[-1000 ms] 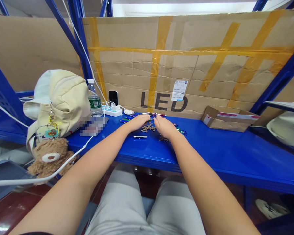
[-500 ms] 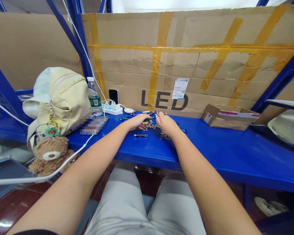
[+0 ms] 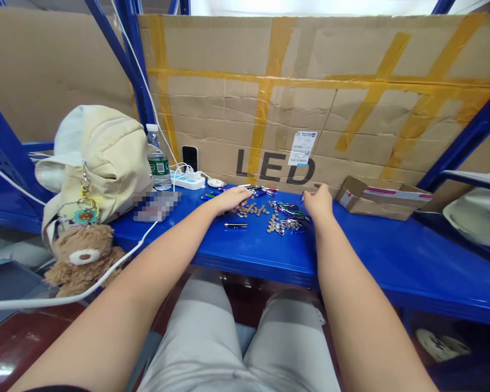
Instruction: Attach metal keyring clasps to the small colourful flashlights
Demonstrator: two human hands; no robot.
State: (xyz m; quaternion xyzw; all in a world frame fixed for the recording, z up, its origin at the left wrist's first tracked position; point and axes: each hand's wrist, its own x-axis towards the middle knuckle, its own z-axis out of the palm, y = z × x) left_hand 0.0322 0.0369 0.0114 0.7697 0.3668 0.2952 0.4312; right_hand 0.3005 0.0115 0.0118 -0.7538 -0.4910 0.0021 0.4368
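Note:
My left hand rests on the blue shelf with its fingers curled down beside a scatter of small round metal pieces. What it holds, if anything, is hidden. My right hand is further right with its fingers stretched toward the back, between a tangle of coloured clips and a flat cardboard box. A second heap of round pieces lies by the clips. A small dark cylinder lies in front of my left hand. Thin coloured sticks lie at the back.
A cream backpack with a teddy bear charm stands at the left, next to a water bottle and a white power strip. A taped cardboard wall marked LED closes the back. White cable hangs off the front edge.
My right hand has moved right, away from the left hand and toward the cardboard box, which uncovers the clips and the second heap. My left hand has stayed by the round pieces.

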